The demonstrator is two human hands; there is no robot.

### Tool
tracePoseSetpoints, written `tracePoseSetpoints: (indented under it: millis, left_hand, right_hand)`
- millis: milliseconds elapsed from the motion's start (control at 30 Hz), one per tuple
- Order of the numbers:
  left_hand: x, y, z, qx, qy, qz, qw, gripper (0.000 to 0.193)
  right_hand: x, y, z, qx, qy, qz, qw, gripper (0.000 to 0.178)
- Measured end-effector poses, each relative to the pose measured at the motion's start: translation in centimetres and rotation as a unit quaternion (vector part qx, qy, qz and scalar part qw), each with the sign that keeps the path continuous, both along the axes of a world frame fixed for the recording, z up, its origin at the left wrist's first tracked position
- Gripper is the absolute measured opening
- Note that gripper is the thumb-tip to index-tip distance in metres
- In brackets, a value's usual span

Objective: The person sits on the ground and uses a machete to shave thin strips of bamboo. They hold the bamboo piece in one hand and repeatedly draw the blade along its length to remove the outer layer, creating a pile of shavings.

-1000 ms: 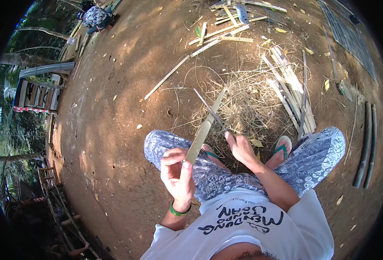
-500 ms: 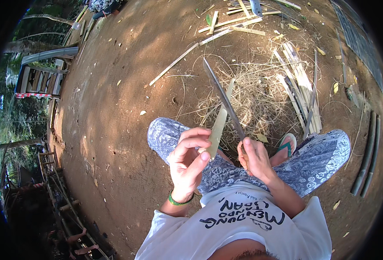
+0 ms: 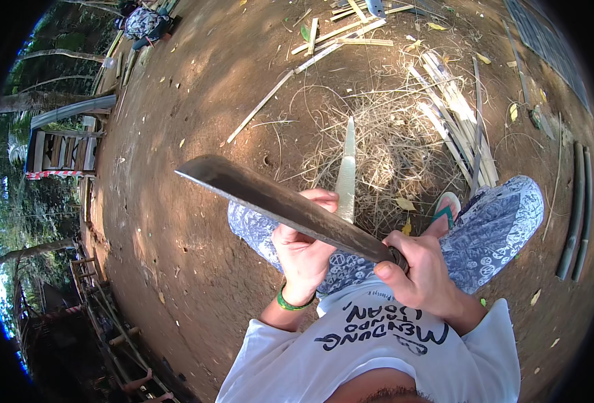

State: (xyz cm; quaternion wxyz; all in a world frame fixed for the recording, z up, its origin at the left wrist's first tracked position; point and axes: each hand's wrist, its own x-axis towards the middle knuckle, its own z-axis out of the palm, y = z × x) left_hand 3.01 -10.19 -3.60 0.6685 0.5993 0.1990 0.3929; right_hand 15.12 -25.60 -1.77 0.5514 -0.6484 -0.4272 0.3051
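My right hand (image 3: 421, 272) is closed round the handle of a machete (image 3: 263, 195). Its wide dark blade slants up to the left, tip out past my left knee, and crosses in front of my left hand (image 3: 302, 263). A pale, flat bamboo strip (image 3: 346, 176) with a narrowed far end points away from me. The fingers of my left hand close on the strip near its lower end; the blade hides part of them. Beyond the strip, a tangled heap of thin shavings (image 3: 391, 144) covers the ground between my legs.
Split bamboo slats (image 3: 461, 114) lie in a bundle right of the shavings, with more sticks (image 3: 344, 37) at the far side. Two dark poles (image 3: 576, 215) lie at the right. My sandalled foot (image 3: 445, 213) is beside the heap. A bamboo frame (image 3: 102, 302) stands at the left.
The machete has swung from pointing away beside the strip to lying across my left hand, its blade turned broadside and raised closer. The bamboo strip now stands straighter, its lower end farther from me.
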Motion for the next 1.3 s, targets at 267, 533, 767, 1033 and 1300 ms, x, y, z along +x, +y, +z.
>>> tracePoseSetpoints:
  millis: [267, 533, 767, 1033, 1300]
  left_hand:
    - [-0.3, -0.6, 0.3, 0.009, 0.009, 0.010, 1.000, 0.031]
    - [0.5, -1.0, 2.1, -0.111, -0.064, 0.041, 0.991, 0.020]
    - [0.2, -1.2, 1.4, -0.222, -0.115, -0.034, 0.968, 0.027]
    - [0.3, -2.0, 0.7, -0.194, -0.108, -0.015, 0.975, 0.022]
    - [0.4, -2.1, -0.2, -0.085, -0.097, 0.056, 0.990, 0.021]
  right_hand:
    - [0.0, -0.5, 0.2, -0.009, -0.007, 0.003, 1.000, 0.062]
    - [0.4, -0.4, -0.4, 0.004, 0.084, -0.019, 0.996, 0.060]
    - [-1.1, 1.1, -0.5, 0.043, 0.061, -0.009, 0.997, 0.059]
    - [-1.1, 1.3, -1.4, 0.039, -0.030, -0.016, 0.999, 0.056]
    - [-0.9, 1.6, -1.7, 0.069, -0.103, -0.033, 0.992, 0.049]
